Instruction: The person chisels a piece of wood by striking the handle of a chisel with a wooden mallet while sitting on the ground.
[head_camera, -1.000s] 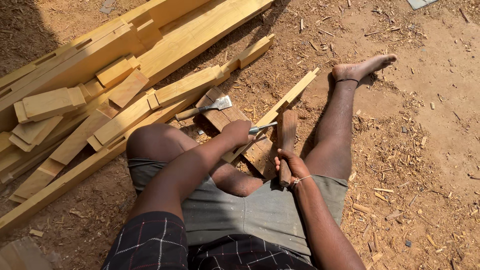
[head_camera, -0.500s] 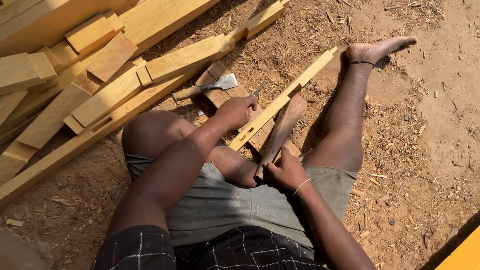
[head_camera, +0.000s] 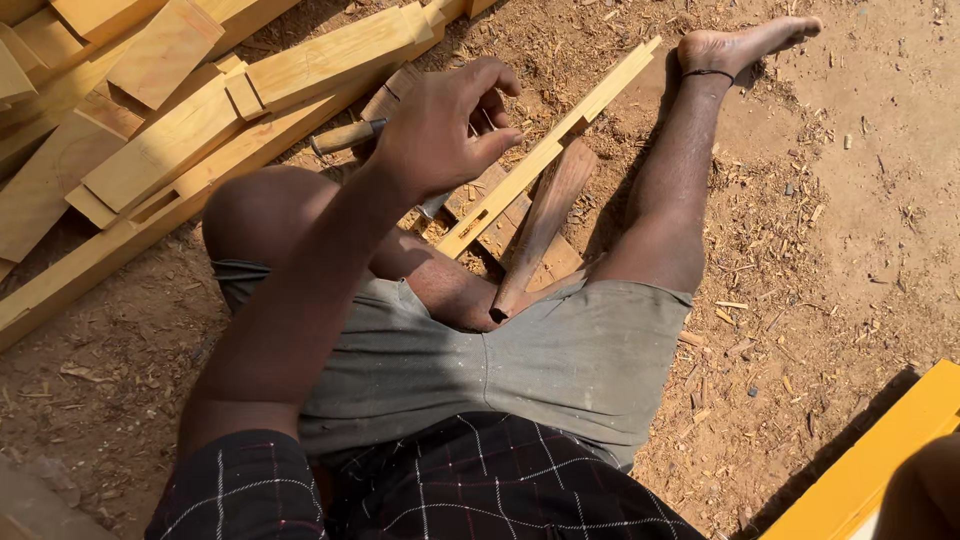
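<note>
The left hand (head_camera: 440, 125), fingers loosely curled and empty, hovers above the notched wood strip (head_camera: 545, 155); the right hand is unseen. Picking up the dark mallet (head_camera: 540, 225) beside that strip seems next.

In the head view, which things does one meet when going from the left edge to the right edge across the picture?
Pile of pale wooden planks → left hand raised above the knee → dark wooden mallet leaning on the lap → outstretched leg → yellow board at the lower right corner.
</note>
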